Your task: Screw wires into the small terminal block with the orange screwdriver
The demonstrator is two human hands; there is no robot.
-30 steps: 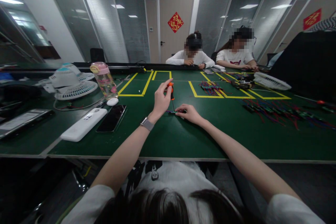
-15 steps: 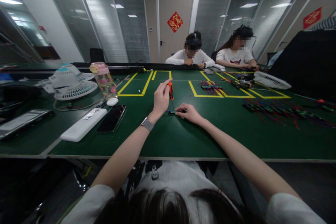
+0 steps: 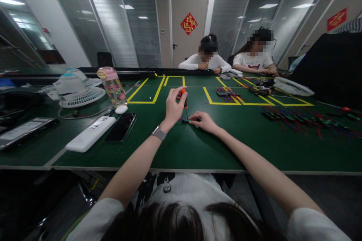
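My left hand (image 3: 174, 107) has its fingers round the orange and black handle of a screwdriver (image 3: 185, 101), which stands nearly upright. The screwdriver's shaft points down at a small green circuit board (image 3: 186, 121) on the green table (image 3: 181, 150). From the right, my right hand (image 3: 206, 122) pinches the edge of that board, its fingertips close to the screwdriver's tip. A bit of thin purple wire shows at the board's left side. The exact contact of tip and board is too small to tell.
Left of my arms lie a black phone (image 3: 120, 127), a white power bank (image 3: 90, 134) and a pink-lidded bottle (image 3: 112, 86), with fans (image 3: 79, 92) behind. Wired boards (image 3: 308, 118) spread at the right; another wired pile (image 3: 227, 94) lies farther back. Two people sit across.
The fingers of my left hand have shifted on the screwdriver's handle, and the handle looks turned. My right hand and the board have stayed in place.
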